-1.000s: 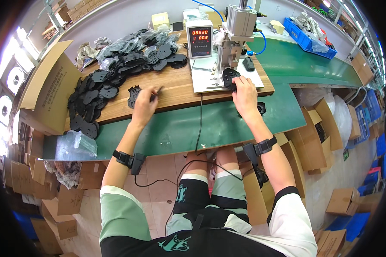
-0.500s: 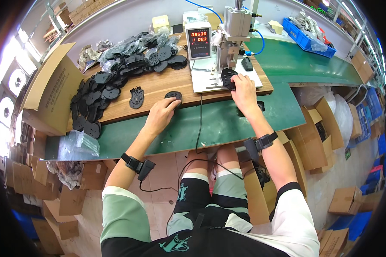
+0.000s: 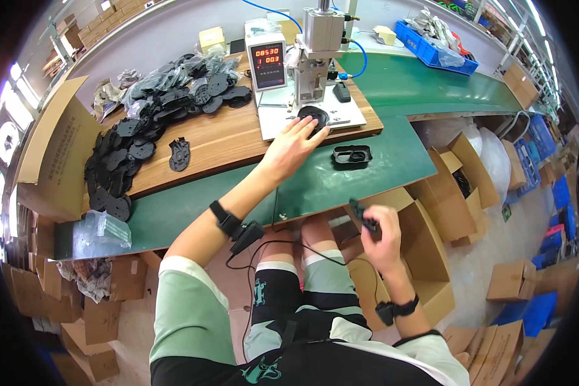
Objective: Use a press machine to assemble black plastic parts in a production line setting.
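At the base of the press, my left hand (image 3: 293, 145) has its fingers over a rounded black plastic part (image 3: 318, 114), holding it on the white plate (image 3: 270, 125). The thumb's grip is partly hidden. My right hand (image 3: 384, 239) is closed on another dark plastic part (image 3: 364, 217), above an open cardboard box (image 3: 431, 267) beside my lap. That part is slightly blurred. A single flat black part (image 3: 179, 154) lies on the wooden board (image 3: 222, 138), left of the press (image 3: 313, 77).
A heap of black parts (image 3: 135, 151) and clear bags (image 3: 167, 80) covers the board's left side. A black tray-like piece (image 3: 352, 156) rests on the green table (image 3: 392, 154). The display box (image 3: 267, 64) adjoins the press. A tall carton (image 3: 58, 154) stands left.
My left hand has moved right and up, bringing its black part to the press plate. My right hand has left the press and come down toward the box with a part.
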Demonstrator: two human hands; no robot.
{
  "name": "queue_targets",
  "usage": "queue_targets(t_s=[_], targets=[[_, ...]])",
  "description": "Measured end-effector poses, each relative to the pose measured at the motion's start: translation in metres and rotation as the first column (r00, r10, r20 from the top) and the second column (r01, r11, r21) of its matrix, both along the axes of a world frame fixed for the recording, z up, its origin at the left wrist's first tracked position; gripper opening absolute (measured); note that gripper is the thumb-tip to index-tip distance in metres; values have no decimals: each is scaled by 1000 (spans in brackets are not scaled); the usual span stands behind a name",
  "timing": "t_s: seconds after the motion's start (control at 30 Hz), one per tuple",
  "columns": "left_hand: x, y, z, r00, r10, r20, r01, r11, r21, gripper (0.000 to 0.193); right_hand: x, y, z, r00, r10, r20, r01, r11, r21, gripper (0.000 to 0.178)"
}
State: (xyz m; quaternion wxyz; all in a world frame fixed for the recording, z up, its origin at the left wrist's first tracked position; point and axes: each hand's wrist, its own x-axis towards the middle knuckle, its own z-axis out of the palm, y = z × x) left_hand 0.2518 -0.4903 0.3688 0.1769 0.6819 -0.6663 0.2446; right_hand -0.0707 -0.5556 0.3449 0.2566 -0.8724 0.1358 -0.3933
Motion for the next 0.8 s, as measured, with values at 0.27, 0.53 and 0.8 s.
queue_targets(t_s=[0.27,0.53,0.8], targets=[[7,-56,-27,985,173,29,-175,980,92,41,-106,10,-130,912,-314,-265,371,906,205,32],[13,-57,-25,990,70,-125,-66,997,31,33,-222,-40,-355,632,-560,-536,775,480,412,19],[19,-54,-28,993,18,-117,-20,1000,-16,31,-213,-60,-425,578,-287,-764,793,421,441,43]])
